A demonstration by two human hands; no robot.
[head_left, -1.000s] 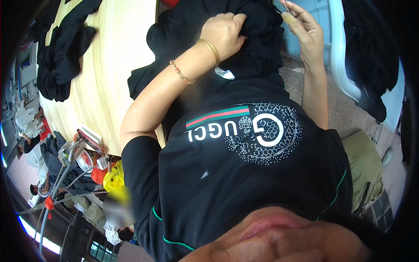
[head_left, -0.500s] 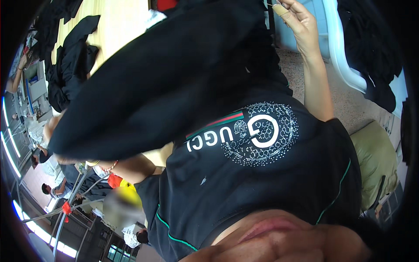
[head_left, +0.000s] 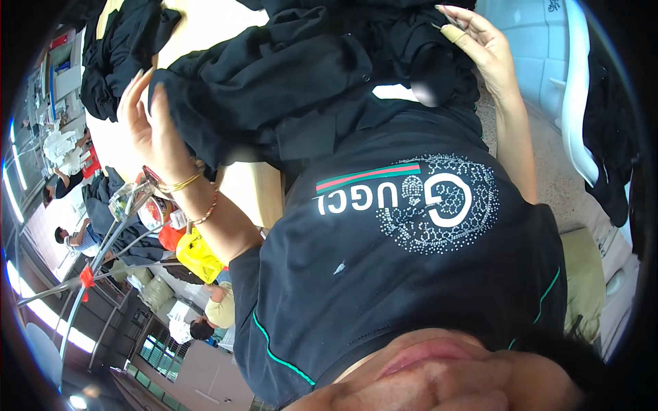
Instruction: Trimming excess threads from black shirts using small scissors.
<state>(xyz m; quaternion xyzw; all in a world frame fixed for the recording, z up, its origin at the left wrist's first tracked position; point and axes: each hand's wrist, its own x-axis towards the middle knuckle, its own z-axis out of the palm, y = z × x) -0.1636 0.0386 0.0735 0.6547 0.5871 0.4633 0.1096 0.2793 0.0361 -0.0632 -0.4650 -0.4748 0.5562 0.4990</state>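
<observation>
A black garment [head_left: 274, 82] lies bunched across the table in front of me, its near edge hanging toward my body. My left hand [head_left: 149, 127] is raised at the garment's left end, fingers stretched and apart, holding nothing; whether the thumb side brushes the cloth I cannot tell. Bracelets circle that wrist. At the upper right, my right hand [head_left: 495, 58] is closed on a small pointed metal tool [head_left: 460, 25] that looks like thread snips, mostly hidden by the fingers. A tan band wraps the right thumb. That hand is beside the garment's right end.
The pale wooden table [head_left: 255, 188] shows around the cloth. More black garments [head_left: 120, 61] lie at its far left. A light-blue plastic tub [head_left: 579, 75] stands at right, with dark cloth [head_left: 612, 151] beyond. At left are metal poles [head_left: 65, 318], a yellow bag [head_left: 200, 257] and other people [head_left: 218, 308].
The garment, held up and spread in front of me before, has dropped onto the table. My left hand, mostly hidden behind it earlier, is now free and open. The right hand still holds the snips.
</observation>
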